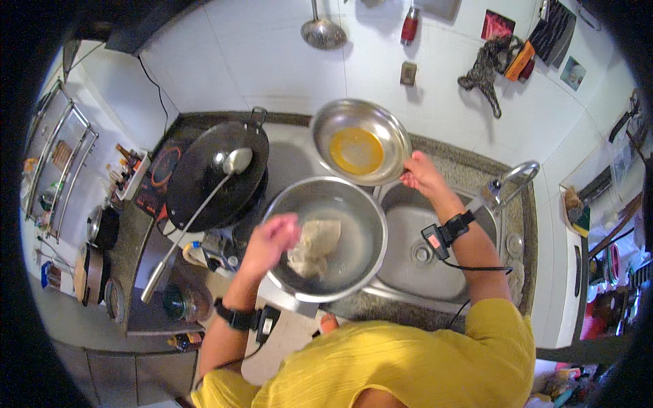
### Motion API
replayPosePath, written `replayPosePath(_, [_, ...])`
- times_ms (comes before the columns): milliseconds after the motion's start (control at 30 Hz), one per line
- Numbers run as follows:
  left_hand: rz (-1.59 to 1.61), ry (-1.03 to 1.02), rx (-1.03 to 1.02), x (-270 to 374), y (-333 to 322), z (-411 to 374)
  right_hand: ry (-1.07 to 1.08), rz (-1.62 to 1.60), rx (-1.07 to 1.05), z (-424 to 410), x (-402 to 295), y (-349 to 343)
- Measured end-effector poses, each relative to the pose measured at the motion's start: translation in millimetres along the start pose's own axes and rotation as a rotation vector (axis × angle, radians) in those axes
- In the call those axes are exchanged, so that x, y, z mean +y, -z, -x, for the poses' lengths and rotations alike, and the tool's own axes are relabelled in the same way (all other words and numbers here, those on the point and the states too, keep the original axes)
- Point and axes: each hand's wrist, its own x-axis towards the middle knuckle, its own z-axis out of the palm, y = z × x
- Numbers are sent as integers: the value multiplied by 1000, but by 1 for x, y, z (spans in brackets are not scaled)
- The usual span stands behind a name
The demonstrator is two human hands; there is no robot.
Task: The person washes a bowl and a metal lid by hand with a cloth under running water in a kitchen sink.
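My right hand (423, 174) grips the near right rim of a stainless steel bowl (398, 117), which is tilted and holds a shallow pool of orange-yellow liquid (357, 151). Below it sits a larger metal basin (383, 245) of cloudy water, with a pale, limp cloth-like piece (319, 245) in it. My left hand (270, 242), blurred by motion, hovers over the basin's left side, close to that piece. Its fingers look curled, and whether anything is between them is unclear.
To the left, a black wok (199, 153) holds a long-handled metal ladle (239, 160). A steel sink (423, 280) with a faucet (515, 178) lies to the right. Another ladle (324, 34) hangs on the tiled wall. A lidded pot (102, 224) stands at far left.
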Motion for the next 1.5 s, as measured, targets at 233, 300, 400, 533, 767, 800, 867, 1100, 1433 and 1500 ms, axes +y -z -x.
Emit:
replayPosePath(233, [246,88,95,18,9,-15,-40,174,-135,84,-2,-64])
replayPosePath(300, [146,77,149,15,23,-9,-32,97,-166,92,12,-78])
replayPosePath(400, [-25,-50,275,16,36,-1,-163,428,-355,96,24,-88])
replayPosePath(533, [-510,-310,432,20,47,3,230,1460,-844,87,56,-116])
replayPosePath(767, [-928,-647,471,15,41,-9,290,1783,-869,73,124,-201])
replayPosePath(800, [-952,-627,455,15,40,-8,239,1773,-915,69,132,-203])
replayPosePath(867, [-984,-630,435,15,37,-8,112,1778,-962,66,143,-195])
replayPosePath(1100, [-1012,-634,433,-5,44,-13,-95,1780,-520,74,91,-153])
replayPosePath(1433, [-1028,-403,294,-22,31,-21,-18,1372,-588,81,90,-130])
replayPosePath(1500, [-972,-327,285,-25,29,-23,59,1065,-444,74,78,-120])
